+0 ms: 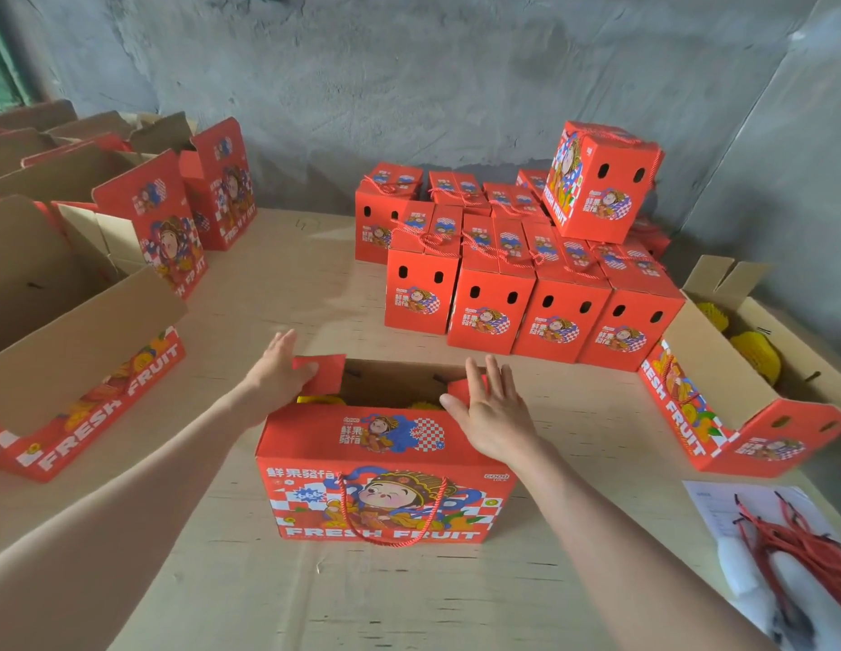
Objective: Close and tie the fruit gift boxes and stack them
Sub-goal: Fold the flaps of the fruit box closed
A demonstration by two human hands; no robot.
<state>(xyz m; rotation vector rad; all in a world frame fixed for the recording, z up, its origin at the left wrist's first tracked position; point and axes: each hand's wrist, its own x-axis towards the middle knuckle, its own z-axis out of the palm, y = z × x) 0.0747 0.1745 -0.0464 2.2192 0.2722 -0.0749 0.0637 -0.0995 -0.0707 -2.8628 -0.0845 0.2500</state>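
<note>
Closing a box (385,491) at centre-front of the surface (292,284): left grip (277,368) flat-fingered, thumb on left flap (324,373); right grip (494,406) spread flat over right flap (463,391). Prob. tucking end flaps in first, to let long lids shut over fruit (315,399) w/o snagging. Not yet tied; finished stack (489,312) behind, well apart.

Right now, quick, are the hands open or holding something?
Left hand: open, straight fingers touching the left flap of the gift box.
Right hand: open, straight fingers resting on the right flap.
</note>
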